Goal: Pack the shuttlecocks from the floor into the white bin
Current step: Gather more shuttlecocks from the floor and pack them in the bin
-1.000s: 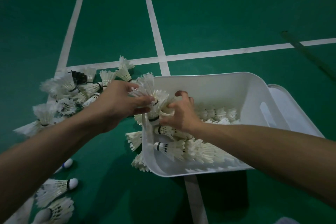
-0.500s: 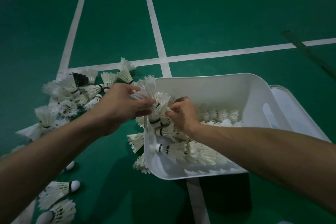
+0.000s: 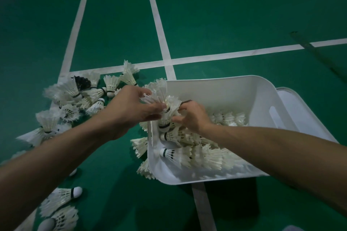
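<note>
Near left, by your forearm: a few loose shuttlecocks [image 3: 60, 199] lie on the green floor [image 3: 116, 202]. Right of them sits the white bin [image 3: 244, 88], with packed shuttlecocks [image 3: 197, 155] lying in its near half. Over the bin's left rim, your left hand [image 3: 129, 107] curls round the feather end of a nested stack [image 3: 165, 110]. Your right hand [image 3: 193, 116], fingers bent, pinches the same stack from the bin side. Farther left: a heap [image 3: 75, 97] of shuttlecocks on the floor, where white court lines [image 3: 161, 43] meet.
</note>
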`<state>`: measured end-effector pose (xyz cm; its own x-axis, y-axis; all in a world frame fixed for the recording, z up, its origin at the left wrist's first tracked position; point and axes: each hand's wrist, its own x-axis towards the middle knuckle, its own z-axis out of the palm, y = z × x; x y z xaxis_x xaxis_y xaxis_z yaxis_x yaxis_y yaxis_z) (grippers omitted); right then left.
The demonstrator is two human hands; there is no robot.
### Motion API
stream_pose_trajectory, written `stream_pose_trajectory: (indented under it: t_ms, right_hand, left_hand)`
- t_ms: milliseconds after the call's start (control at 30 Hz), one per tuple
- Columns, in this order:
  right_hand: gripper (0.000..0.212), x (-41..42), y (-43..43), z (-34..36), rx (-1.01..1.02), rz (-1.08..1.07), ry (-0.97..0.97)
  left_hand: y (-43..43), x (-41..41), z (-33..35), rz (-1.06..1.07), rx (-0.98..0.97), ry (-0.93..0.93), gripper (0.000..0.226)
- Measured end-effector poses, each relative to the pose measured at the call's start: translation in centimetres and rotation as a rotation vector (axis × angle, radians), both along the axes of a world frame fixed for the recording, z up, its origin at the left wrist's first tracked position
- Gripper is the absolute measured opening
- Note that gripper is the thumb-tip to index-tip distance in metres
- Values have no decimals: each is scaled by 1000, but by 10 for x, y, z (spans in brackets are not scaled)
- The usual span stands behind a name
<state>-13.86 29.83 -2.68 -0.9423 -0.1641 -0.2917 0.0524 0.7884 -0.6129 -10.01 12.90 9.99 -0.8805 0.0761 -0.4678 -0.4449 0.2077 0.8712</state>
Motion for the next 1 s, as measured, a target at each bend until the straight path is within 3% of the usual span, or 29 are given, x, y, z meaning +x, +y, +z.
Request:
stream_pose_trajectory:
  t_ms: [167, 267, 333, 400, 500, 600, 733, 867, 933, 1000]
  right_hand:
    - [57, 6, 20, 9, 52, 18, 8]
    - [44, 5, 36, 25, -69, -104, 33]
    - [31, 5, 47, 40, -221, -198, 129]
    - [31, 9, 55, 58, -340, -143, 276]
    - [44, 18, 61, 74, -342, 136, 373]
    - [30, 18, 58, 69, -222, 237, 376]
    - [21, 13, 56, 65, -209, 184, 331]
    - [25, 5, 68, 57, -230, -53, 274]
    - [20, 5, 71, 52, -261, -177, 211]
    - [14, 5, 70, 48, -268, -230, 171]
  left_hand:
    - [10, -1, 0, -92, -107, 1, 58]
    - [18, -4, -3, -213, -220, 65, 22]
    - [24, -7, -8, -280, -304, 105, 14]
    - [29, -11, -14, -316, -360, 110, 10]
    - [36, -16, -18, -371, -418, 117, 15]
    - [41, -17, -19, -430, -473, 144, 22]
    - [40, -15, -24, -456, -507, 202, 52]
    - [30, -14, -27, -438, -505, 249, 85]
    - [28, -13, -27, -438, -529, 246, 84]
    - [29, -13, -26, -475, -589, 229, 63]
